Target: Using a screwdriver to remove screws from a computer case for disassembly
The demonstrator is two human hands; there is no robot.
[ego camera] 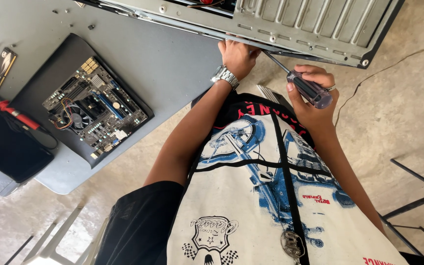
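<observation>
Right hand (315, 91) clamped on screwdriver (304, 84), tip at computer case (315, 24) edge, upper centre; left hand (238, 56) fingers curled, bracing case. Risk: tip slipping off unseen screw, gouging panel.

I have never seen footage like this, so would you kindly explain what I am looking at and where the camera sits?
There is one picture, taken by a camera worn on a person's head, looking straight down their chest at their two bare hands. The right hand grips a screwdriver with a clear purple handle, its tip at the edge of a grey metal computer case. The left hand, with a metal wristwatch, rests on that same edge. On the grey table lie a motherboard on a dark mat, a red-handled tool, a small dark packet and some loose screws.
</observation>
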